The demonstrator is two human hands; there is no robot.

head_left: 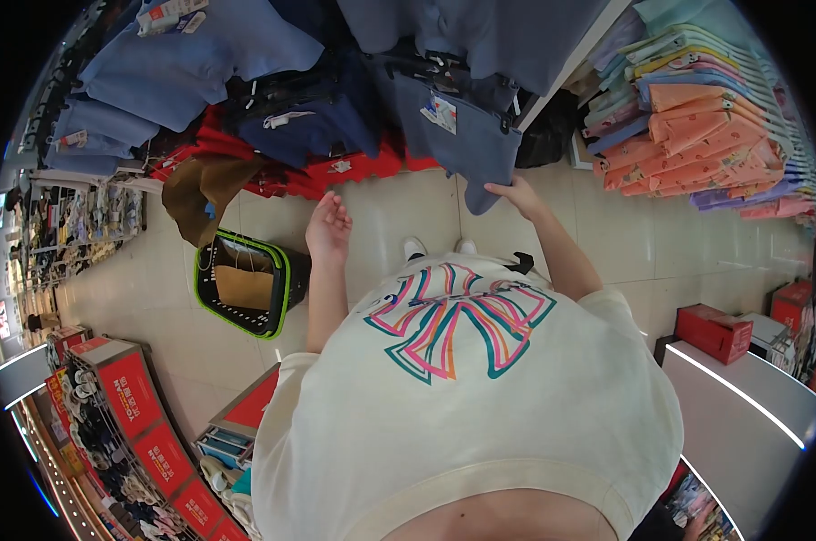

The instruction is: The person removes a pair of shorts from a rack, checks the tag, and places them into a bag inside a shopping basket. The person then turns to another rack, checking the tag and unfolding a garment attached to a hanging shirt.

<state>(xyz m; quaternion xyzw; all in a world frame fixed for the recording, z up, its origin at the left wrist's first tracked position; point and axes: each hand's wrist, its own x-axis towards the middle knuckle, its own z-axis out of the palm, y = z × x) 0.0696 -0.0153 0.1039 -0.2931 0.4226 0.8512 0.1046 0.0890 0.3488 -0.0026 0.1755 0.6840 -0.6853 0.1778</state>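
Note:
My right hand (pixel 519 197) pinches the lower edge of a pair of grey-blue shorts (pixel 462 140). The shorts hang from a dark clip hanger and carry a white paper tag (pixel 441 112). My left hand (pixel 329 225) is raised with its palm turned up, fingers loosely curled and nothing in them. It is just in front of a row of red garments (pixel 340 171) low on the rack. On the floor beside my left forearm stands a black shopping basket with a green rim (pixel 279 307), and something brown (pixel 244 287) lies inside it.
A brown garment (pixel 196 194) hangs over the basket's far side. Blue clothes (pixel 169 72) fill the rack ahead, with pastel and orange clothes (pixel 696 126) at right. Red-fronted shelves (pixel 137 397) stand behind left; a red box (pixel 714 332) sits on a counter at right.

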